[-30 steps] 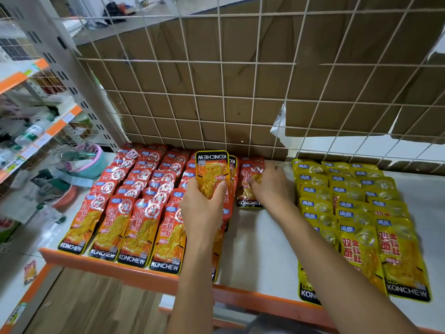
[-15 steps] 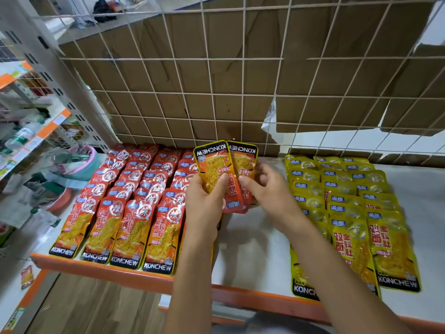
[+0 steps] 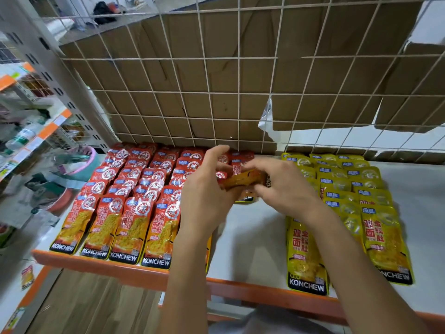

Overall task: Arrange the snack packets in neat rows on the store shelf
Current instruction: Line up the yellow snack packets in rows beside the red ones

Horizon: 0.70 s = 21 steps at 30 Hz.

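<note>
Red-orange snack packets [image 3: 134, 201] lie in overlapping rows on the left of the white shelf [image 3: 250, 239]. Yellow packets [image 3: 356, 203] lie in rows on the right. Between the two groups, near the back, my left hand [image 3: 207, 196] and my right hand [image 3: 284, 186] both grip a small bunch of red-orange packets [image 3: 243, 180], held low and tilted flat over the shelf. More red packets [image 3: 240, 156] lie just behind the held bunch. My left forearm hides part of the nearest red row.
A white wire grid [image 3: 238, 92] backed with brown cardboard closes the rear of the shelf. An orange lip [image 3: 101, 263] runs along the front edge. Other shelving with bottles and a pink bowl [image 3: 84, 162] stands to the left. One packet [image 3: 27, 277] lies on the lower-left surface.
The packets that both hands held upright have been tipped down and carried back toward the rear of the shelf. The view has shifted closer to the shelf.
</note>
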Available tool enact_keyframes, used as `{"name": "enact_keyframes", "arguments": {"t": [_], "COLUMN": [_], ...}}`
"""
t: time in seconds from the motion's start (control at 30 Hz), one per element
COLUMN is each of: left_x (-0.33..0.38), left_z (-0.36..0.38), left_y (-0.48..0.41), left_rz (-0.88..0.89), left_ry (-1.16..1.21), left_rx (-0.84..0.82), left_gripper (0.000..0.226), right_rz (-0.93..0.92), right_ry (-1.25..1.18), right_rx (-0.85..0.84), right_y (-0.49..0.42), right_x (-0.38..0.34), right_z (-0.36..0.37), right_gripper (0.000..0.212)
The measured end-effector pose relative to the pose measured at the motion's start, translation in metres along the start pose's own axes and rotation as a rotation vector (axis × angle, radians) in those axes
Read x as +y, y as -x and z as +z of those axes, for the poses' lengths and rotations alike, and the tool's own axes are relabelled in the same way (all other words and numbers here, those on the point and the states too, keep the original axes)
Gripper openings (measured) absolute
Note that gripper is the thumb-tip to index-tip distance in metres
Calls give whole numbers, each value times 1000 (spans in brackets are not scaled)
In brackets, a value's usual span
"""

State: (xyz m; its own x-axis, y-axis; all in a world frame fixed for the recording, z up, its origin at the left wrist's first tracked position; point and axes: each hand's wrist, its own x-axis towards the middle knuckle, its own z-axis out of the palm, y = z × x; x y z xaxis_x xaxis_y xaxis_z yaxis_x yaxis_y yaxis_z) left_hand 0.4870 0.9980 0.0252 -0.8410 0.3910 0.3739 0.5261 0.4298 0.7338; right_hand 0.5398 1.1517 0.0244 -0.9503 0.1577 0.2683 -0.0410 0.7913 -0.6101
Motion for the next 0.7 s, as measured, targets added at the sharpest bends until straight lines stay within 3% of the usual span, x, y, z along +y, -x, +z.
{"name": "enact_keyframes", "arguments": {"t": [0.1, 0.2, 0.3, 0.33, 0.4, 0.5, 0.63, 0.7], "left_x": [-5, -8, -2, -1, -1, -6, -20, -26], "left_z": [3, 9, 20, 23, 26, 20, 14, 8], "left_y": [-1, 0, 5, 6, 8, 9, 11, 11], "left_rz": [-56, -330, -471, -447, -413, -446, -468, -457], "left_ry": [222, 590, 855, 842, 743, 614, 493, 451], "left_rx": [80, 36, -94, -110, -84, -52, 37, 160], "left_gripper": [76, 79, 55, 40, 21, 23, 19, 20], "right_rz": [126, 361, 491, 517, 533, 470, 550, 619], "right_ry": [-163, -650, -904, -903, -729, -461, -650, -636], "right_rx": [144, 278, 289, 278, 247, 186, 203, 211], "right_y": [6, 9, 12, 14, 17, 16, 11, 8], "right_x": [-1, -4, -9, -9, -5, 0, 4, 10], "right_z": [-1, 4, 16, 21, 28, 31, 34, 39], "right_gripper": [23, 20, 12, 5, 18, 25, 2, 10]}}
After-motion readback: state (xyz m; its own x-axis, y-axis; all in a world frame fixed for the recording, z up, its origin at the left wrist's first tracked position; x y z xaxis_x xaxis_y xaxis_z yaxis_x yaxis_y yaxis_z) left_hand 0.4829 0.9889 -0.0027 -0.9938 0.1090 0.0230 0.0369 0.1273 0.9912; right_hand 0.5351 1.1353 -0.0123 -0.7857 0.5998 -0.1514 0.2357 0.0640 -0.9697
